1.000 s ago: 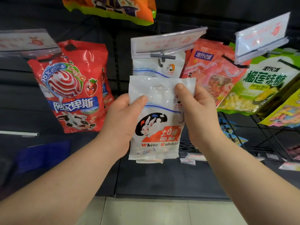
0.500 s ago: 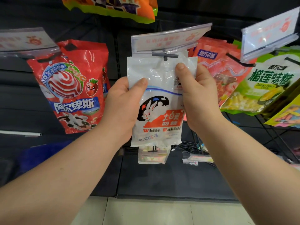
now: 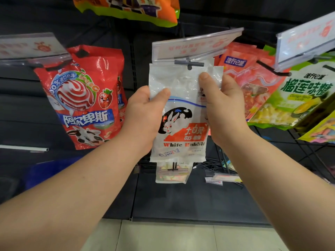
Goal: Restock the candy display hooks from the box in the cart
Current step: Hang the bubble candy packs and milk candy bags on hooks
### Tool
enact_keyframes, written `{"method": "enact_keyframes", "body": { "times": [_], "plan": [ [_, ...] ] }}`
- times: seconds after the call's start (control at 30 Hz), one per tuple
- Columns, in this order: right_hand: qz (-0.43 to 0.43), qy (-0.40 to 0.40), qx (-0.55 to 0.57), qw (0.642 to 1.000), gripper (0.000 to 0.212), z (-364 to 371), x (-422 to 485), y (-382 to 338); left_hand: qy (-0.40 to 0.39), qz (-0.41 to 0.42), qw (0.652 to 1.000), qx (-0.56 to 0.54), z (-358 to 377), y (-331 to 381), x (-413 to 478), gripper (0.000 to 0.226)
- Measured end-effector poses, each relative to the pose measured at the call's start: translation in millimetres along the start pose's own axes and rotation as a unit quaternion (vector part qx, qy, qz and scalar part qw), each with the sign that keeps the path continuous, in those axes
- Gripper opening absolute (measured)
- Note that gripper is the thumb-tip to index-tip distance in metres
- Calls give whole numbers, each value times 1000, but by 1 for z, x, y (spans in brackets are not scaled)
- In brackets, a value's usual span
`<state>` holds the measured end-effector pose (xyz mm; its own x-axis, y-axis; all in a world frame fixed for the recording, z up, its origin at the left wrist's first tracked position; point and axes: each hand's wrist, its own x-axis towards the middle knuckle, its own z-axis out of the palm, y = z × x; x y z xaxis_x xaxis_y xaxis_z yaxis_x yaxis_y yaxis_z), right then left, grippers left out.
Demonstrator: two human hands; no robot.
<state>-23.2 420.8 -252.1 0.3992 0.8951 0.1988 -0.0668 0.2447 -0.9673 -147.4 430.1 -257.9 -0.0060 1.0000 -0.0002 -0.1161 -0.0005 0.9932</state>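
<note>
At the far left a clear plastic label holder [image 3: 30, 48] juts out from the black display wall [image 3: 21, 109], and just right of it hangs a glossy red candy bag printed with a swirl lollipop and a cow [image 3: 85, 98]. Higher up, an orange and green bag [image 3: 130, 9] is cut off by the top edge.

The left hand [image 3: 143, 115] reaches up in the middle and pinches the left edge of the white plastic candy bag with a rabbit print [image 3: 181, 127]. Its thumb lies on the front, and the other fingers are hidden behind the bag. The bag is upright, held high in front of the wall, with its top edge at the grey hook [image 3: 189, 63], whose tip lies over the bag's top. I cannot tell whether the hook passes through the hang hole. A second clear label holder [image 3: 195, 44] sits tilted just above the hook. Below the bag, a small pale packet [image 3: 172, 173] hangs on a lower hook.

The right hand [image 3: 223, 109] pinches the bag's upper right part in the same way, thumb in front and the rest of the fingers behind. Right of it hang pink-red bags [image 3: 253, 78], then a green bag with yellow pieces pictured [image 3: 299, 98] under a third clear label holder [image 3: 306, 38]. A yellow-green bag [image 3: 322, 131] is at the far right edge.

Pale floor tiles [image 3: 163, 236] run along the near edge
</note>
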Motion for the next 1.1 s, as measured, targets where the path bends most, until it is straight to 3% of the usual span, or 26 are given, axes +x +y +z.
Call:
{"method": "enact_keyframes", "body": {
  "times": [0.23,0.5,0.63,0.8,1.1],
  "plan": [
    [-17,23,-9,1000,12,6,6,-4,-6,14,1000,-21,0,3,5,8],
    [-23,43,-72,996,13,7,15,5,3,12,999,33,1,-3,16,11],
    [-27,54,-129,990,45,10,25,6,23,25,997,69,2,-7,32,16],
    [-18,60,-193,979,18,6,44,5,-1,66,989,132,-2,-11,52,15],
    [6,58,-247,967,23,7,57,4,5,77,974,213,2,-7,66,19]
  ]
}}
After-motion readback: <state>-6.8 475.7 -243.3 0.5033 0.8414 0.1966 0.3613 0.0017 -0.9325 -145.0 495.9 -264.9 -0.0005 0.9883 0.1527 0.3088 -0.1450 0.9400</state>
